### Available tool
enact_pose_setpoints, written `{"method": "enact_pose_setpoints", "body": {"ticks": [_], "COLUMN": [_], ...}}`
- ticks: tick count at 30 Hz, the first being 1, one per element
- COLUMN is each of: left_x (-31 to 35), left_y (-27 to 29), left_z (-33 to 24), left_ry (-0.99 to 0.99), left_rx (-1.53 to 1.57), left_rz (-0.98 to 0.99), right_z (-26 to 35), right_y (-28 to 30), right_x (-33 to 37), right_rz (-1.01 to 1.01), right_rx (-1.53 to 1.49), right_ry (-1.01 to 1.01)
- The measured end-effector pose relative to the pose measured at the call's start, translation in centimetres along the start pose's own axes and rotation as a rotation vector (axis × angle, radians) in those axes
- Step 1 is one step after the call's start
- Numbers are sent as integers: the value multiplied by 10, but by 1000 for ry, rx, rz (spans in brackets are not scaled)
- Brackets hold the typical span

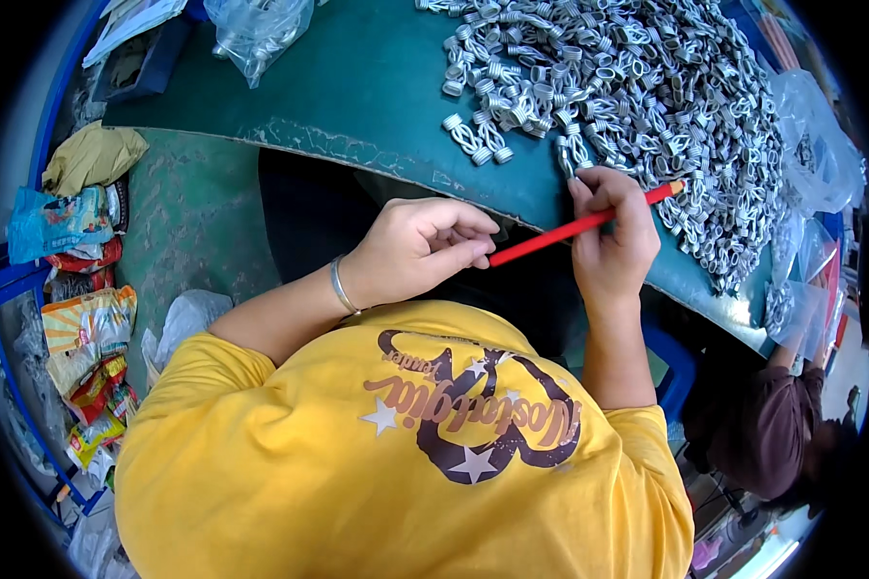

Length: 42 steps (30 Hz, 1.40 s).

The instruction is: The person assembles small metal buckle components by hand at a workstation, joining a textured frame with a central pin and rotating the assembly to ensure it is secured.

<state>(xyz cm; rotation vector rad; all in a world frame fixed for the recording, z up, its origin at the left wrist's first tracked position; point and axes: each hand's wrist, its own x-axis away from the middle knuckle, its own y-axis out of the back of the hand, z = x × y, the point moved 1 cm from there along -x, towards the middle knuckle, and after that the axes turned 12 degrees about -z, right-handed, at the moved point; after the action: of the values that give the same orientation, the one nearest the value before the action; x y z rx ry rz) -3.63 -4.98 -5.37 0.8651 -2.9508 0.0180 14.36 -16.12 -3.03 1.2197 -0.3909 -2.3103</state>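
Note:
A long red pencil-like stick [568, 232] with a tan end slants across my right hand [613, 227], whose fingers are closed around it. The tan end points up and right over the metal pieces. At the table edge, my right thumb and forefinger tips touch or nearly touch a small silver coiled metal piece [572, 151]; I cannot tell if they grip it. My left hand [415, 246] hovers before the edge with fingers curled, thumb and forefinger together beside the stick's lower end. Whatever those fingertips may hold is hidden.
A big heap of silver coiled metal pieces [637, 87] covers the right of the green table [357, 87]. Clear plastic bags [811, 145] lie beyond it. Crumpled wrappers [92, 328] line the left side. Another person in a dark top [763, 425] is at the right.

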Motion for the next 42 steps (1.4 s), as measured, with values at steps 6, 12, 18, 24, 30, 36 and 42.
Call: {"method": "enact_pose_setpoints", "body": {"ticks": [6, 12, 18, 24, 30, 36, 42], "left_x": [-13, -18, -16, -16, -14, -4, 6], "left_y": [-3, -2, -1, -1, -1, 0, 14], "left_z": [-15, -25, -22, -32, -24, -12, 10], "left_ry": [109, 92, 67, -258, -253, -52, 43], "left_rx": [406, 379, 352, 138, 186, 379, 11], "left_rz": [-114, -61, -111, -122, -136, -81, -85], "right_z": [12, 16, 21, 12, 20, 20, 1], "right_y": [8, -1, 1, -4, -1, 3, 6], "right_x": [7, 13, 10, 18, 18, 12, -6], "right_rz": [39, 9, 68, 135, -67, -7, -46], "right_rx": [-715, -822, -820, -997, -724, -630, -20], "right_ry": [-741, -783, -842, -594, -182, 45, 60]}}
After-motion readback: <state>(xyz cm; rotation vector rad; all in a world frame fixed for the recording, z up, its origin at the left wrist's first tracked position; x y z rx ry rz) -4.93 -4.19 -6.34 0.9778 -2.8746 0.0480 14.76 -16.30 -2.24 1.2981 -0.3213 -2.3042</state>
